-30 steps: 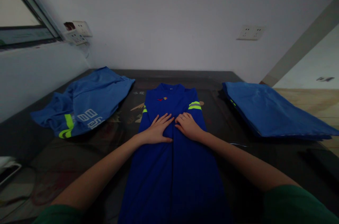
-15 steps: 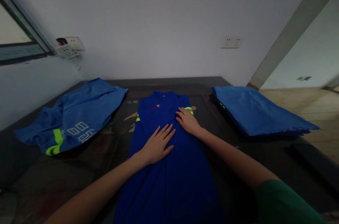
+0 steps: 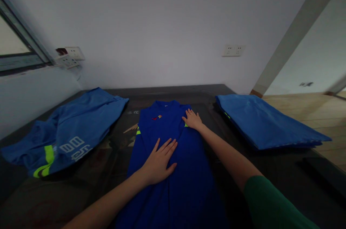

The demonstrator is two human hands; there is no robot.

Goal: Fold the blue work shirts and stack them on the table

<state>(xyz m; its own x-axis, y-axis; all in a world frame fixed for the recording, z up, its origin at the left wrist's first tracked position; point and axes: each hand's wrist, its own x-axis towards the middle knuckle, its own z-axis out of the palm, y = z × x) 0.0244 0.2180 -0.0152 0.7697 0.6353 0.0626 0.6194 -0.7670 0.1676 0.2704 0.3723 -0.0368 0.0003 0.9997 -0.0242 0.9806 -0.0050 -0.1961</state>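
Note:
A blue work jacket (image 3: pixel 186 182) lies flat in front of me, collar at the far end, with a small red and yellow emblem on its chest and yellow-green bands at its sides. My left hand (image 3: pixel 159 162) rests flat on the middle of its front, fingers stretched out. Farther up, my right hand (image 3: pixel 193 119) lies with spread fingers on the right shoulder edge, partly covering the band there. Neither hand grips the cloth. The jacket's lower end runs out of view at the bottom.
A dark table (image 3: pixel 151 91) bears everything, its back edge near a white wall. At left lies a crumpled blue garment (image 3: pixel 81 124) with white lettering and a yellow-green stripe. A stack of folded blue garments (image 3: pixel 265 120) sits at right, near a dark flat object (image 3: pixel 324 175).
My right hand has slid slightly outward and up to the jacket's shoulder edge. My left hand stays flat on the front. The camera view has tilted up a little.

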